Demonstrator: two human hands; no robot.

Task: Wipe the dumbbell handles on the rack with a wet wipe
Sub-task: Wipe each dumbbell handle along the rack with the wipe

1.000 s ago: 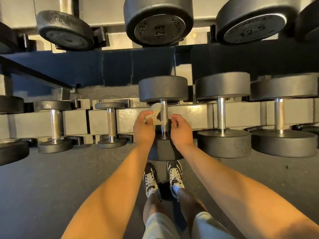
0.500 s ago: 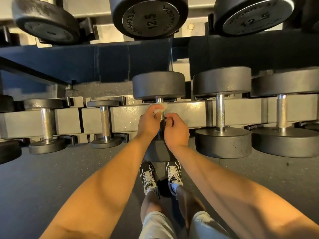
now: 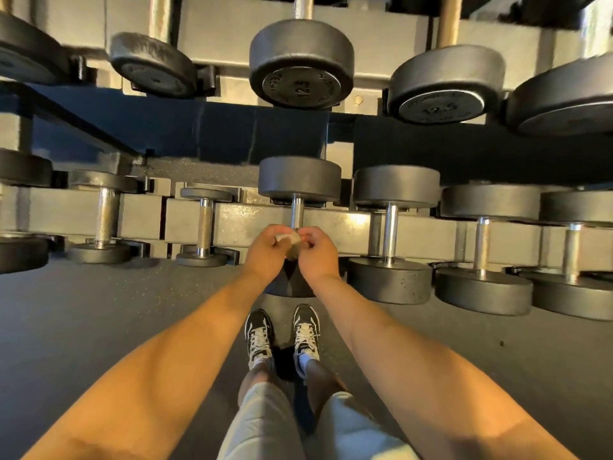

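A small crumpled white wet wipe sits between my two hands, just over the near part of a dumbbell's steel handle on the lower rack rail. My left hand pinches the wipe from the left. My right hand has its fingers curled at the wipe's right edge and seems to pinch it too. The handle's far part shows bare above my hands; its near part and much of the near head are hidden behind them.
More dumbbells line the lower rail: smaller ones to the left, bigger ones to the right. An upper tier holds heads marked 12.5. My shoes stand on the grey floor.
My hands with the wipe have come slightly toward me along the handle, baring more of it. The view tilted up, showing more of the upper tier.
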